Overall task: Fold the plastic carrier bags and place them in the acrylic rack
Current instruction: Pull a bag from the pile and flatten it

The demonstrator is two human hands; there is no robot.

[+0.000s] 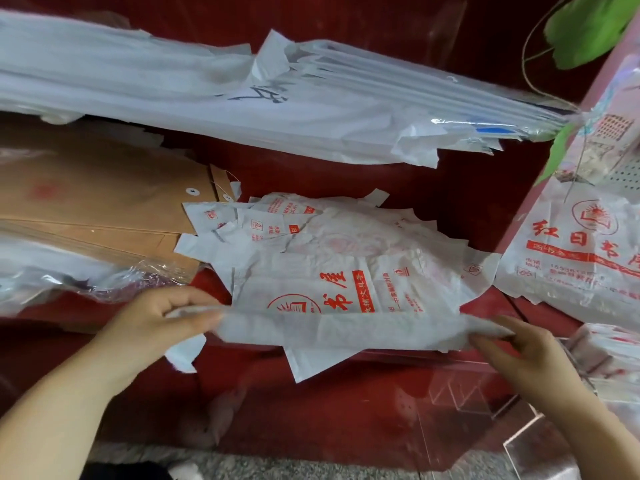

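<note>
A white plastic carrier bag (346, 289) with red print lies on top of a loose pile of similar bags (346, 233) on a clear acrylic shelf (467, 386). Its near edge is folded up into a long strip. My left hand (156, 320) pinches the left end of that strip between thumb and fingers. My right hand (512, 355) pinches the right end, fingers pointing left. The shelf's front edge and lower panels show as faint transparent lines over the red background.
An upper acrylic shelf holds a thick stack of white bags (242, 98). Brown paper envelopes (97, 202) lie at the left, with clear wrapped packs (52, 271) in front. More printed bags (581, 251) hang at the right below a green plant (588, 29).
</note>
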